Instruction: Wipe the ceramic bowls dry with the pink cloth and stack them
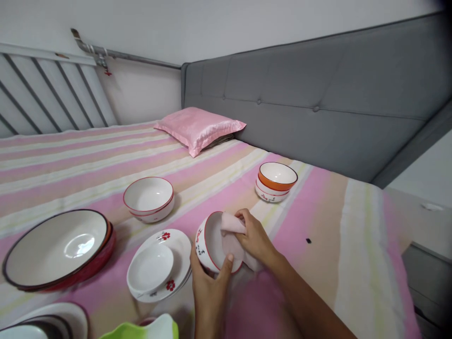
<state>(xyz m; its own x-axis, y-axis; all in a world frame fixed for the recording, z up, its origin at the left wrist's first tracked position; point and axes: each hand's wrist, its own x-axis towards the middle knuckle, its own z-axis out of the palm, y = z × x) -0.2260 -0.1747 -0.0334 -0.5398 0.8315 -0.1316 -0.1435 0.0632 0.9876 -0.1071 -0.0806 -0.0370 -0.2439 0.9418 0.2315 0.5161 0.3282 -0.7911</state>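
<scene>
A white bowl (202,245) with a red rim and a floral print is tilted on its side above the bed. My left hand (212,287) grips it from below, with the thumb over the rim. In my right hand (252,235) is a pale pink cloth (233,223), pinched and held against the inside of the bowl. Part of the cloth hangs past the rim. To the left of my left hand lie white plates (183,242) with red flowers, and a small white bowl (150,270) sits on them.
Stacked bowls (275,186), the top one orange, stand near the headboard (300,89). White red-rimmed bowls (151,214) and large dark-rimmed bowls (56,240) stand at left. More dishes (79,318) and a green-edged dish (141,332) lie in front. A pink pillow (199,125) rests farther back.
</scene>
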